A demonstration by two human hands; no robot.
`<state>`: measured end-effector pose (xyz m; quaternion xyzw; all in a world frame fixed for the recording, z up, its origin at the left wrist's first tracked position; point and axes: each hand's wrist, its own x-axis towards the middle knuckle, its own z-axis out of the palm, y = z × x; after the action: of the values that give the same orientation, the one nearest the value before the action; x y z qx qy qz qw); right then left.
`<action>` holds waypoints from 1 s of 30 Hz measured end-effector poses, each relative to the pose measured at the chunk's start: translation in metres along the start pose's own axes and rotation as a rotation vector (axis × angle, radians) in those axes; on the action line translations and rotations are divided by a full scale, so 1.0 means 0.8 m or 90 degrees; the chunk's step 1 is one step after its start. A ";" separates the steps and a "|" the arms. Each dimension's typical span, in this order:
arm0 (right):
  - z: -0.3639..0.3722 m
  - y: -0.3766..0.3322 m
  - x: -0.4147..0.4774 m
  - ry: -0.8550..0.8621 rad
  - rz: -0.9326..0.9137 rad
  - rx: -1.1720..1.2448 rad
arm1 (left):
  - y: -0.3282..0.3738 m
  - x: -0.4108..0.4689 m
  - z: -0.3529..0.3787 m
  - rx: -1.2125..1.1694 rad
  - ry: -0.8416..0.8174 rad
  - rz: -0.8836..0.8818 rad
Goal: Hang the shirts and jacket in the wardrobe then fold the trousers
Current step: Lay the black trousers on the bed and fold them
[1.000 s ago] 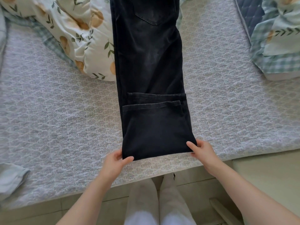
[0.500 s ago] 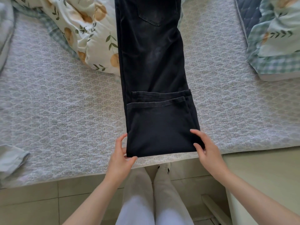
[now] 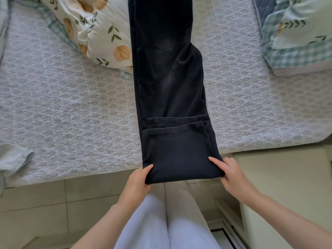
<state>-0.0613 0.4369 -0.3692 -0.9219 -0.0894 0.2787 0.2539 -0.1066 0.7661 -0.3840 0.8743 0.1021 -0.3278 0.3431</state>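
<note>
— Where are the trousers (image 3: 170, 87)?
— Lengthwise on the bed (image 3: 62, 114), hems folded back, with the folded end jutting past the near edge. The left hand (image 3: 138, 178) grips its left corner, thumb on top. The right hand (image 3: 231, 175) pinches the right corner.
— Anything crowding them?
— A floral duvet (image 3: 100, 33) touches their left side. Checked bedding (image 3: 296, 51) lies well apart on the right, and a grey garment (image 3: 12, 159) at the left edge.

Trousers (image 3: 170, 83) on bed (image 3: 68, 105), beside pillow (image 3: 100, 31)
</note>
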 end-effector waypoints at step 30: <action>-0.137 -0.012 0.341 -0.004 0.290 0.655 | 0.078 0.309 -0.210 -0.549 -0.006 -0.113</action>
<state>0.2262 0.4830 -0.4137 -0.6744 0.2587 0.3372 0.6038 0.1921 0.8202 -0.4173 0.6375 0.3031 -0.2871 0.6476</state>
